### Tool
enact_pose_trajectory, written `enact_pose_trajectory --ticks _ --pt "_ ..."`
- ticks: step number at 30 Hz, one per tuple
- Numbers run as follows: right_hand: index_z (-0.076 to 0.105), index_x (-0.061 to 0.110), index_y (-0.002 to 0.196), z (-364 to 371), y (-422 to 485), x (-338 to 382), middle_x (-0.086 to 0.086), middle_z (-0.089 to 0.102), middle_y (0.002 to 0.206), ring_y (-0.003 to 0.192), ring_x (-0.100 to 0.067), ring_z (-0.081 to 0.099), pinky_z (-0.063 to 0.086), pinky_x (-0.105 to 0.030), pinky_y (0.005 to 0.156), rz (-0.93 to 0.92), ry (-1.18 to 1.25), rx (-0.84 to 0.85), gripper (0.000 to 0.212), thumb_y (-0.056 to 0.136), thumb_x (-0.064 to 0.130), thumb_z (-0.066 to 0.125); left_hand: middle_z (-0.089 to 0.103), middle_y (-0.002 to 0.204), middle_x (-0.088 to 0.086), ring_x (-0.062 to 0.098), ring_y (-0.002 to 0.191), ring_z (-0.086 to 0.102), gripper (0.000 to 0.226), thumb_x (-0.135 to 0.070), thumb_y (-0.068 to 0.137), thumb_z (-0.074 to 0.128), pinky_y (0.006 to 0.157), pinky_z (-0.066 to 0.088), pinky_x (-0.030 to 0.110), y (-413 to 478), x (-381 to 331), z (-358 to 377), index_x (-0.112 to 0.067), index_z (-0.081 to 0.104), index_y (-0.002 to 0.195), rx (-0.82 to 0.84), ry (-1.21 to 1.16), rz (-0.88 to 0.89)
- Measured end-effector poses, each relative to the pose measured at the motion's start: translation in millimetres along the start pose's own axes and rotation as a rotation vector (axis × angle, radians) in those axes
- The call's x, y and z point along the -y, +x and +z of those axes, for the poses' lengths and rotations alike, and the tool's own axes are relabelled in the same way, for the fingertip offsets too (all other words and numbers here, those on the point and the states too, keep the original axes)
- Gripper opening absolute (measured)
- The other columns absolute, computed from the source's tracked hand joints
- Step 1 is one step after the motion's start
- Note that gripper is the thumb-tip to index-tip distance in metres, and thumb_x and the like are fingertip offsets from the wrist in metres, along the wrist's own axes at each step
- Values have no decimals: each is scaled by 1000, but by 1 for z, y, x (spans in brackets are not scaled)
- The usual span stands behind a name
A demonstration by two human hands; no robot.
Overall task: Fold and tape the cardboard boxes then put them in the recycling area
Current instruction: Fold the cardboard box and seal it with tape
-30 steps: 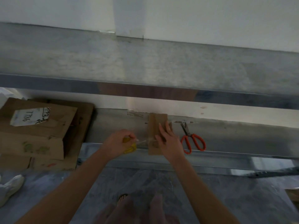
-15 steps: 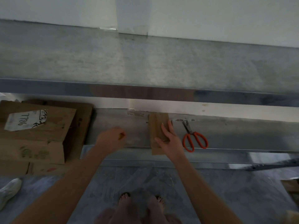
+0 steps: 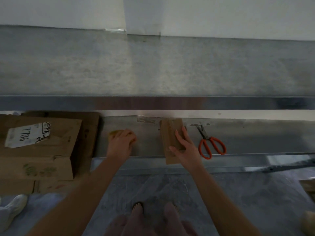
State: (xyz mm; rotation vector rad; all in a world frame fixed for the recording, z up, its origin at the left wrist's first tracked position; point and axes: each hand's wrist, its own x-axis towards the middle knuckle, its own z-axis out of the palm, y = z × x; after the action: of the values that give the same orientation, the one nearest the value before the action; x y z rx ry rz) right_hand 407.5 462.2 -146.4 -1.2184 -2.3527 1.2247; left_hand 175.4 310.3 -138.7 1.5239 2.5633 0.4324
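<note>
While the right hand (image 3: 185, 147) presses flat on a small folded cardboard piece (image 3: 171, 142) at the shelf (image 3: 255, 138) edge | left hand (image 3: 121, 142) grasps a yellow tape roll (image 3: 113, 133) — well left | orange scissors (image 3: 211, 143) just right.

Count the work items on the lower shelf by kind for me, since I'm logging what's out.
Small folded cardboard piece, under the right hand: 1
Yellow tape roll, under the left hand: 1
Orange-handled scissors: 1
Large flattened cardboard boxes, stacked at left: at least 2
Total: at least 5
</note>
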Motion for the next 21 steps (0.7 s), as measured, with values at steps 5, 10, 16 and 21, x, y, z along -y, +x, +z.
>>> enact_pose_trajectory --ticks 5,10,16,21 --pt "39 43 145 2 -2 1 36 6 153 131 10 24 35 -18 101 9 13 -8 68 85 46 70 51 119 6 30 112 50 13 -20 89 61 90 36 37 -8 9 30 -17 62 101 147 -127 -150" --pt "36 43 147 1 -3 2 34 5 154 132 8 22 34 -23 105 27 1 9 69 86 46 69 43 131 6 30 117 45 12 -17 88 64 85 35 34 -6 11 34 -21 70 97 165 -82 -89" --pt "30 45 149 0 -4 4 34 1 155 136 5 22 38 -28 108 13 -37 34 70 88 49 65 43 129 4 28 115 40 27 -28 81 73 88 42 40 -1 9 23 -24 67 107 204 -4 -45" --pt "24 39 153 -5 -3 8 28 -6 159 146 -5 18 35 -30 113 3 -48 107 72 92 47 61 47 128 2 28 117 42 34 -30 77 77 92 40 40 -4 8 15 -24 65 109 182 -27 -44"
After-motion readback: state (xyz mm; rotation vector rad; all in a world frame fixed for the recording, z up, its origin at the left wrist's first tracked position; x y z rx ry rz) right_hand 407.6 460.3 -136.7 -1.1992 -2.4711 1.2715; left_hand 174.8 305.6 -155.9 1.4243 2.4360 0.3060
